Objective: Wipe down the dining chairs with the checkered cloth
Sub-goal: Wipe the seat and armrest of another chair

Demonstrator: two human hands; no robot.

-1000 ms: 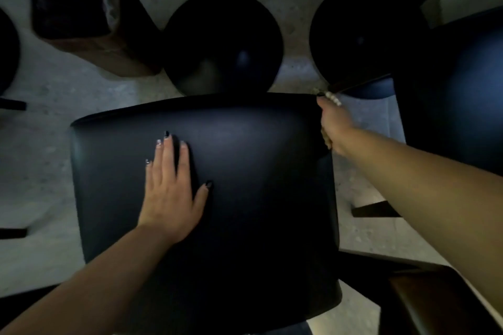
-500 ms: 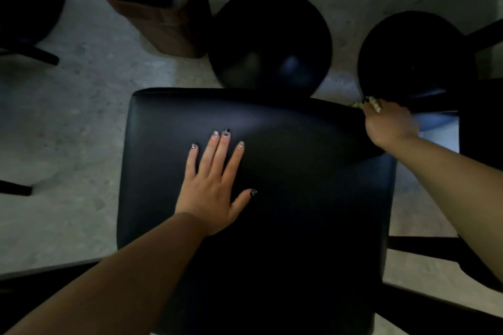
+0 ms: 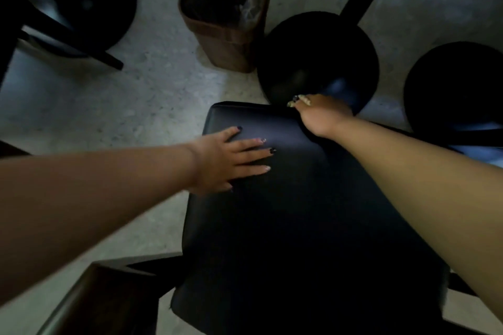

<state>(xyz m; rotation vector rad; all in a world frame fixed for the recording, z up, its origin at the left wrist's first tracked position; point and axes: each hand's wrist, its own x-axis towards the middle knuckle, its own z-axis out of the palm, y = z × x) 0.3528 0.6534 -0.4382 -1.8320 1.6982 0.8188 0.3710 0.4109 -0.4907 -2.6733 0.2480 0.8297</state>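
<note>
Only the head view here, looking straight down, and it's pretty dim. A black padded chair seat fills the lower middle of the shot, its far edge catching a bit of light.

The left hand lies flat on the seat near its far left corner, fingers straight and slightly spread, pointing right across the cushion. Nothing in it, just the palm and fingers pressing on the leather. Dark polish on some nails, lighter on others.

The right hand is at the seat's far edge, fingers curled over it so the light-coloured nails peek out at the top. Looks like it grips that edge, though the fingertips wrap out of sight, so how tight I can't tell.

The checkered cloth: can't spot it anywhere in this shot, neither hand shows it.

Around the chair: a brown waste bin with a clear liner stands on the pale speckled floor just beyond the seat. Right beside the bin sits a round black stool, touching or nearly touching the seat's far edge behind the right hand. Another round stool sits at the right, and a third at top left. A dark wooden chair back pokes in at bottom left.
</note>
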